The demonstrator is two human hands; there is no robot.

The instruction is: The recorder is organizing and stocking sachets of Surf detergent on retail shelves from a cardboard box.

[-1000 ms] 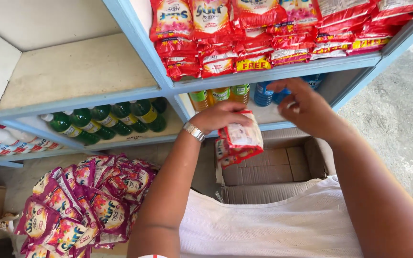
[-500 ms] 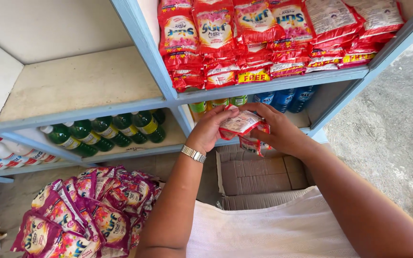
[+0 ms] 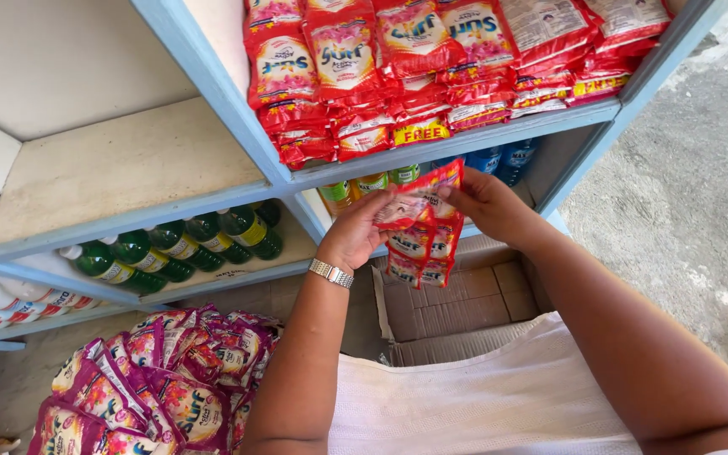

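Observation:
My left hand (image 3: pixel 355 236) and my right hand (image 3: pixel 486 202) both hold a strip of red detergent sachets (image 3: pixel 421 227) that hangs down between them, just below the front edge of the blue shelf (image 3: pixel 465 143). A metal watch sits on my left wrist. On the shelf above my hands lie stacked red sachets (image 3: pixel 414 67) of the same kind. Directly under the strip is an open cardboard box (image 3: pixel 457 312).
Green bottles (image 3: pixel 179 244) lie on the lower left shelf, with white bottles (image 3: pixel 2 303) below them. A pile of purple sachets (image 3: pixel 153 379) rests on the floor at left. Blue and yellow-green bottles stand behind my hands. Grey concrete ground (image 3: pixel 693 194) lies at right.
My hands have come together and risen toward the shelf edge, and the sachet strip now hangs unfolded between both hands instead of bunched in the left.

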